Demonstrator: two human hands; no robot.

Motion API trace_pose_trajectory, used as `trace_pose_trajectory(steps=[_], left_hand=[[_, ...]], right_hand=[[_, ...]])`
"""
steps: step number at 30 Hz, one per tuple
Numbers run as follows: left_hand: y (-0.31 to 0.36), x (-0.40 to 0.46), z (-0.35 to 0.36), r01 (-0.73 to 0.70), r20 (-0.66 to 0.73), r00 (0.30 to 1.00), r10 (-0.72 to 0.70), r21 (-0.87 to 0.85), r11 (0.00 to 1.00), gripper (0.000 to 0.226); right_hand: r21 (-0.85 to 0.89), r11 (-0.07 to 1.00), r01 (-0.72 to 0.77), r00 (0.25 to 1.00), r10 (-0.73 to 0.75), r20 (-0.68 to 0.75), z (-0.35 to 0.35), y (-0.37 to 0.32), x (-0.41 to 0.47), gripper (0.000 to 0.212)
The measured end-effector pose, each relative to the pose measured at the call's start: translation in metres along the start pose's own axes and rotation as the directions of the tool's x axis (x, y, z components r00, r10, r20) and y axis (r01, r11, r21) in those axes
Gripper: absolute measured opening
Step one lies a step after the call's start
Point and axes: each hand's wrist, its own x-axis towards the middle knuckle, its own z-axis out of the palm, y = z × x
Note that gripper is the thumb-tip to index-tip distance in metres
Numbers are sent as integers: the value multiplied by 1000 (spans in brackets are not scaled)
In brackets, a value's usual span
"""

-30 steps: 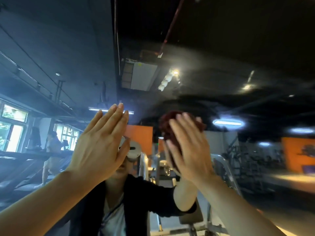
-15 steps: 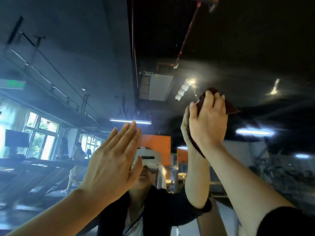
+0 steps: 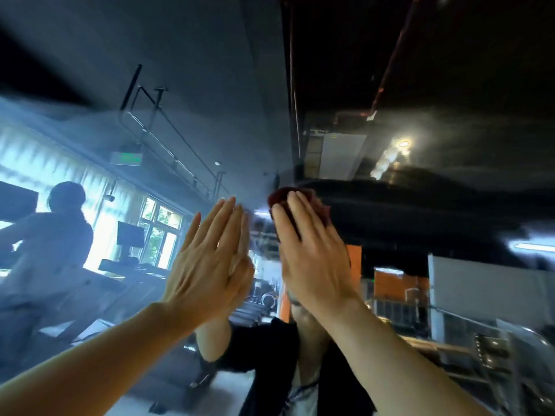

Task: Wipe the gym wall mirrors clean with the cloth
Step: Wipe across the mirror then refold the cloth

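The wall mirror (image 3: 420, 205) fills the view and reflects the gym. My right hand (image 3: 312, 253) lies flat at the centre, pressing a dark red cloth (image 3: 280, 198) against the glass; only the cloth's top edge shows above my fingertips. My left hand (image 3: 207, 265) is flat on the mirror just to the left, fingers together and pointing up, holding nothing. Its reflection touches it palm to palm. Both forearms reach up from the bottom of the frame.
A vertical seam (image 3: 292, 85) between mirror panels runs above my right hand. The glass reflects a person on a treadmill (image 3: 51, 235) at left, bright windows, ceiling lights (image 3: 402, 144), orange wall panels and gym machines at right. My own dark-clothed reflection (image 3: 270, 355) stands below my hands.
My right hand with the cloth swept up to the right, then back down and left beside my left hand. The view swung left, bringing the treadmill person closer. My left hand stayed flat on the glass.
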Motion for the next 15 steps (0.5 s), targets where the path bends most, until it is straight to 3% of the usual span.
trace_pose_trajectory(steps=[3,6,9,12,15], left_hand=[[-8,6,-7,-10,17,1000,10,16,1000,65],[-19,10,-13,3,22,1000,-4,16,1000,63],[-40,8,-17,9,24,1000,-9,4,1000,61],[-65,0,-16,2,30,1000,-2,7,1000,61],[-91,-11,-13,-33,4,999,33,-3,999,60]], right_hand=[[-98,953,-286,958,282,-58,-19,39,-7,41],[-44,833,-551,834,550,-38,-25,55,-7,56],[101,801,-590,800,597,-67,-19,54,-3,57],[98,795,-599,789,606,-102,-15,43,2,44],[44,780,-624,772,624,-121,-7,26,10,45]])
